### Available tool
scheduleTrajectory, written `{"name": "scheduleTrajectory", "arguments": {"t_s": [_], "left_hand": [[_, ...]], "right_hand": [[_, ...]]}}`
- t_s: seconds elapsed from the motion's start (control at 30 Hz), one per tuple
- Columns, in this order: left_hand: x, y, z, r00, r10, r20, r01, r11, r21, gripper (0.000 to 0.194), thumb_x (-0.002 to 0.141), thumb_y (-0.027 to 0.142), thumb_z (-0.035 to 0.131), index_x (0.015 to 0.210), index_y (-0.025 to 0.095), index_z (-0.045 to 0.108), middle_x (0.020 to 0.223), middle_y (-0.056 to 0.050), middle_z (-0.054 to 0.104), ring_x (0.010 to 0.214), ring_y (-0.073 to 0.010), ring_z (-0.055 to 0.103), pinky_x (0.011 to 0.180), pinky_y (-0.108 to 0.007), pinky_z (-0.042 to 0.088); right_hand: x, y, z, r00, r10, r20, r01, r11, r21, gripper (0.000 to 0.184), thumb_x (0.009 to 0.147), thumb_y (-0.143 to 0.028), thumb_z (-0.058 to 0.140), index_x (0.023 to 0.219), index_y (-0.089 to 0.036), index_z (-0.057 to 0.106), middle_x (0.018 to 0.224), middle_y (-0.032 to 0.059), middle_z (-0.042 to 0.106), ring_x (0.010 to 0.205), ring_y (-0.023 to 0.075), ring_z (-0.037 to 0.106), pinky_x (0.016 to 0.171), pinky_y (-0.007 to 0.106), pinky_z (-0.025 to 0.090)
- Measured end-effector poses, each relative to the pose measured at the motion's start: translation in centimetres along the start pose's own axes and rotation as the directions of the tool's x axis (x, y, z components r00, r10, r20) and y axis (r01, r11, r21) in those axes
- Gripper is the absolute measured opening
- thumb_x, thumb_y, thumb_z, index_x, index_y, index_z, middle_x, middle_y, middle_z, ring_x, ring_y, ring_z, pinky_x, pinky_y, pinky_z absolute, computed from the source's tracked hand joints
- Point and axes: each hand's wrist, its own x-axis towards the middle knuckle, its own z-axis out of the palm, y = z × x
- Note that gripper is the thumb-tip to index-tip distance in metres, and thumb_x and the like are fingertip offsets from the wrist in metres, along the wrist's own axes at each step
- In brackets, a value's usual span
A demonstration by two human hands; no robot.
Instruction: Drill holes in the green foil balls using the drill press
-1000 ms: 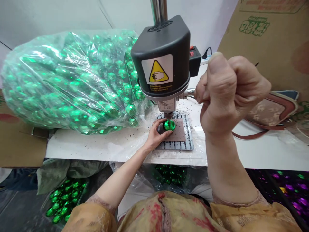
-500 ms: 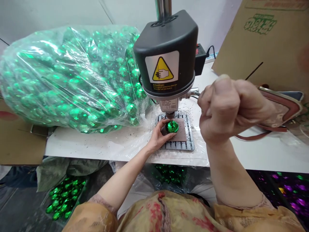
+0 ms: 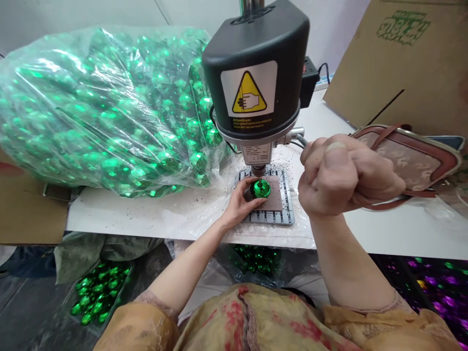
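A worker's left hand (image 3: 242, 204) curls its thumb and fingers around a faceted green ball (image 3: 261, 188) at the center of the frame, directly beneath the chuck (image 3: 259, 170) of a black drill press (image 3: 256, 53). The right hand (image 3: 336, 175), right of center, is clenched in a fist around the end of the machine's silver lever (image 3: 298, 132); the fingers hide the grip itself. The ball sits over a small brown board (image 3: 277, 199), which lies on a slotted metal base plate (image 3: 288, 214) on the white counter (image 3: 398, 231). Whether the bit touches the ball cannot be told at this size. Dark specks litter the surface around the plate. A yellow warning sign (image 3: 250, 92) (it shows a hand and the word "Attention") faces the worker from the front of the press. A large clear plastic bag (image 3: 106, 112), bulging with shiny green balls, fills the upper left of the frame. A pouch with reddish-brown trim (image 3: 407, 156) lies just behind the fist, below a cardboard box (image 3: 387, 68) at upper right. More green balls (image 3: 98, 292) gleam in a container at lower left, while purple ones (image 3: 448, 292) glint at lower right.
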Motion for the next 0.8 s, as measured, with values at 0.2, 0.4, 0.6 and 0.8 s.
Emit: {"name": "scheduleTrajectory", "arguments": {"t_s": [0.2,0.4,0.6,0.8], "left_hand": [[0.0,-0.2,0.0,1.000,0.004,0.008,-0.004,1.000,0.004,0.061,0.077,0.045,0.083,0.128,0.022,0.057,0.133,-0.013,0.063,0.125,-0.0275,0.061,0.108,-0.042,0.047],[0.0,-0.3,0.1,1.000,0.009,0.001,-0.009,1.000,-0.011,0.061,0.078,0.045,0.083,0.127,0.022,0.057,0.133,-0.013,0.063,0.125,-0.0272,0.061,0.109,-0.042,0.047],[-0.1,-0.3,0.2,1.000,0.003,-0.010,-0.003,1.000,-0.013,0.060,0.077,0.046,0.083,0.125,0.020,0.057,0.131,-0.013,0.064,0.124,-0.0269,0.061,0.108,-0.042,0.047],[0.1,-0.1,0.5,0.999,0.009,-0.044,-0.007,0.999,0.043,0.060,0.077,0.045,0.082,0.125,0.020,0.057,0.128,-0.012,0.065,0.120,-0.0256,0.063,0.106,-0.041,0.049]], "right_hand": [[-0.4,0.4,-0.3,0.995,-0.089,0.038,0.088,0.996,0.026,0.045,0.090,-0.015,0.051,0.059,-0.017,0.018,0.049,-0.0064,0.024,0.040,0.0013,0.023,0.044,0.022,0.029],[-0.8,1.0,-0.5,0.990,-0.135,0.050,0.131,0.989,0.065,0.045,0.088,-0.013,0.051,0.061,-0.018,0.015,0.049,-0.0069,0.026,0.039,0.0019,0.024,0.042,0.023,0.026],[-1.8,1.3,-1.2,0.984,-0.161,0.074,0.155,0.985,0.075,0.046,0.084,-0.012,0.053,0.057,-0.019,0.017,0.047,-0.0063,0.031,0.038,0.0029,0.027,0.041,0.025,0.027],[0.8,-0.9,0.7,0.995,0.095,-0.040,-0.098,0.992,-0.078,0.051,0.090,-0.019,0.057,0.055,-0.018,0.019,0.047,-0.0053,0.025,0.040,0.0031,0.029,0.043,0.026,0.025]]}}
